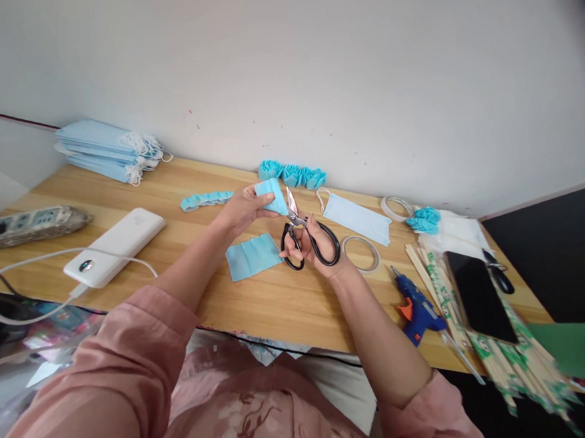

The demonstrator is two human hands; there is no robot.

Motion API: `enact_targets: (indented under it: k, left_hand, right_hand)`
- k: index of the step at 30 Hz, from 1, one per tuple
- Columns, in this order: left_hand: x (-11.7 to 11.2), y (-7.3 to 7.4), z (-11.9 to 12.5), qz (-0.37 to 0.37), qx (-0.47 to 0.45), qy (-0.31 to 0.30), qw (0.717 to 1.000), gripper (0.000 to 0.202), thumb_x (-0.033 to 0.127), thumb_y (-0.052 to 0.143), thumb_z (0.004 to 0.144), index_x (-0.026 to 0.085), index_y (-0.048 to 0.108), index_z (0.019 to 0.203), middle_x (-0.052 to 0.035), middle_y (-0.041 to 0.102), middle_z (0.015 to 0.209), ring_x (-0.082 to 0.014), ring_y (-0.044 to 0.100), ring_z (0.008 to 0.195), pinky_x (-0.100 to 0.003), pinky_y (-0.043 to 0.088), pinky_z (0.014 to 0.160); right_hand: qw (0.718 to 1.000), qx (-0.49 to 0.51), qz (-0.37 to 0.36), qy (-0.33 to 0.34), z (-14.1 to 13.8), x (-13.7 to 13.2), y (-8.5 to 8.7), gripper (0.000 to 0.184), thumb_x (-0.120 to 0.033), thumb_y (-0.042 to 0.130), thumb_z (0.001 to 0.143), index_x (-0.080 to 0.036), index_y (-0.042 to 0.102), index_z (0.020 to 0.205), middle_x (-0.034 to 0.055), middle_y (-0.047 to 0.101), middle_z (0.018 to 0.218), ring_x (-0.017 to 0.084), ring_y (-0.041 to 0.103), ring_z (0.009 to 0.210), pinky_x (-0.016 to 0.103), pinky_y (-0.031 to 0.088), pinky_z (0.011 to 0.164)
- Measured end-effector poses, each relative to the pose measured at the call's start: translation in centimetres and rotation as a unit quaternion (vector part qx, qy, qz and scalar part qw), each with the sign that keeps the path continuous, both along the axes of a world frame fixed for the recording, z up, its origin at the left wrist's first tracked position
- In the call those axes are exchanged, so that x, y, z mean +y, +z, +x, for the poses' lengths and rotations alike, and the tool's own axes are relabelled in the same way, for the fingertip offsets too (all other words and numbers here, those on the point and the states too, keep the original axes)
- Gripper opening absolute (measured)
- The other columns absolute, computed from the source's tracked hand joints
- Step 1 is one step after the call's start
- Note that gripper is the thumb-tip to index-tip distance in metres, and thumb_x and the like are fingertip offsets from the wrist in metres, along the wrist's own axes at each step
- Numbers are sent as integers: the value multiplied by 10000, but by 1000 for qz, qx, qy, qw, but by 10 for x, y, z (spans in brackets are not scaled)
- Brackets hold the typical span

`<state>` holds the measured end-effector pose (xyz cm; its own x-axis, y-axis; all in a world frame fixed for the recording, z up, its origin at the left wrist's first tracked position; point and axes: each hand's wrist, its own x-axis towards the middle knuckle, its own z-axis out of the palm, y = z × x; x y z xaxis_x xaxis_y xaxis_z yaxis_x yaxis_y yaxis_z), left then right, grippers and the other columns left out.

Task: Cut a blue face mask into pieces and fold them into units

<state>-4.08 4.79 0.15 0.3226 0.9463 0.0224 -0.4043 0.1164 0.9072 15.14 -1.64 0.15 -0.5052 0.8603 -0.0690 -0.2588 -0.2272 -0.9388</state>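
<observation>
My left hand (245, 207) pinches a folded piece of light blue mask fabric (272, 190) above the table. My right hand (319, 245) grips black-handled scissors (296, 219), fingers through the loops. The blades are spread apart and point up, right beside the fabric's lower right corner; whether they touch it I cannot tell. Below my hands a flat creased blue fabric piece (254, 256) lies on the wooden table (288, 306). A pleated blue strip (206, 200) lies behind my left hand. Several blue fabric roses (292, 174) sit against the wall.
At the back left is a stack of face masks (104, 149), with a white power bank (116, 244) in front. To the right lie a single mask (356, 216), a tape roll (361, 253), a blue glue gun (416, 304), a phone (479, 296) and wrapped chopsticks (503, 368).
</observation>
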Motion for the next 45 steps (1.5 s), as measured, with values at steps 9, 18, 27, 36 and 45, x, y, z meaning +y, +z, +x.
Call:
enact_targets:
  k: [9,18,27,36,45]
  left_hand:
    - [-2,-6,8,-32,-27,9,999,345,307,889,655,107,729,886,-66,749,817,-155,705,731,-257,607,691]
    - [-2,-7,10,-35,-38,5,999,331,300,880,673,100,724,886,-62,742,805,-144,692,734,-254,605,699]
    - [-1,-8,9,-29,-37,-1,999,432,341,906,631,93,714,929,-54,737,826,-143,690,751,-254,602,697]
    - [-2,-5,8,-40,-40,-1,998,410,327,910,625,97,711,900,-37,730,808,-133,684,739,-249,602,697]
    - [0,-7,8,-39,-48,-2,998,400,325,909,622,101,724,897,-45,742,826,-136,686,743,-246,599,693]
  right_hand:
    - [995,29,1,-92,-8,-1,1,729,-709,624,797,-247,502,1347,-83,560,602,67,410,404,288,574,591]
    - [992,43,6,-116,-12,-2,-3,734,-704,624,796,-238,497,1350,-102,551,575,46,391,376,259,583,592]
    - [991,42,3,-128,-14,-1,-2,802,-718,667,748,-235,492,1363,-115,525,527,42,349,340,237,533,494]
    - [989,26,8,-144,-14,-2,0,857,-719,654,761,-195,465,1413,-116,492,507,49,339,334,249,529,493]
    - [989,21,15,-143,-14,-3,2,762,-619,668,803,-207,456,1409,-123,492,523,39,336,340,221,499,469]
